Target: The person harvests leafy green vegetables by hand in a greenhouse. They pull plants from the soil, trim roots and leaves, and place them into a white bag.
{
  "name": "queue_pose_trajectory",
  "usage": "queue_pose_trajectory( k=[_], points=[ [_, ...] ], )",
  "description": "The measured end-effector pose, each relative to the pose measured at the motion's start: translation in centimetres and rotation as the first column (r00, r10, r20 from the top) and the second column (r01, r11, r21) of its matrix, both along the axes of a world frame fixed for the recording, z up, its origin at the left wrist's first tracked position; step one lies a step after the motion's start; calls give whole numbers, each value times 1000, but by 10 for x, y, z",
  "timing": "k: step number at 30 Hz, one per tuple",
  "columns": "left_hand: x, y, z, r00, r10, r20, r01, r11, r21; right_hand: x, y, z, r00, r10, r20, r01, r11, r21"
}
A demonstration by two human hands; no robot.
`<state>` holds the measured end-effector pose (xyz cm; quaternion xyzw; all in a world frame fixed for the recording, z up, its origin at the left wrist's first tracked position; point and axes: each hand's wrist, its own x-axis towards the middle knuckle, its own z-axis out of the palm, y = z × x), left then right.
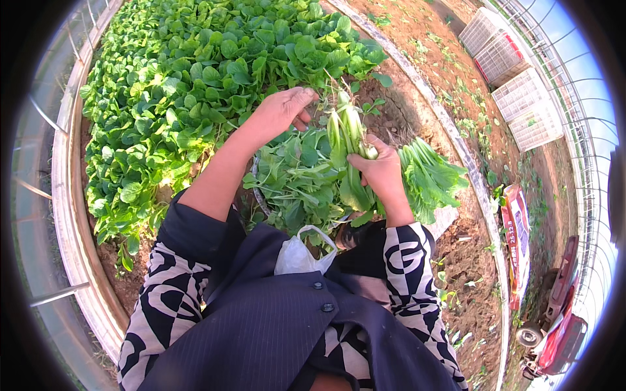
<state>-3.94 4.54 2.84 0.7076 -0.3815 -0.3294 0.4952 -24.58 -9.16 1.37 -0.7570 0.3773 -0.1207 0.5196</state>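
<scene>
My right hand [384, 168] grips a bunch of leafy greens [348, 129], its pale stems and thin roots pointing away from me and its leaves hanging toward me. Just left of the root ends is my left hand [288, 108], its fingers loosely bent and apart, with nothing visible in them. Below both hands lies a heap of loose green leaves [298, 178] in a round container, whose rim [259, 193] shows on the left. Another bunch of greens [433, 176] rests on the ground beside my right wrist, roots facing away.
A dense bed of leafy greens [205, 73] fills the far left. A white plastic bag [305, 256] is at my lap. Beyond a pale edging strip [430, 95] on the right are plastic crates [528, 110], a printed sack [517, 244] and a red wheeled vehicle [557, 337].
</scene>
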Motion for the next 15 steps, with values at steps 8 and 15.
queue_pose_trajectory(
  k=[8,15],
  points=[
    [-18,1,17,999,-21,-36,20,999,-37,5,4,-5,998,41,-55,-48,990,-134],
    [-18,3,25,988,77,131,-80,997,13,3,3,-5,999,21,-38,-23,997,-71]
  ],
)
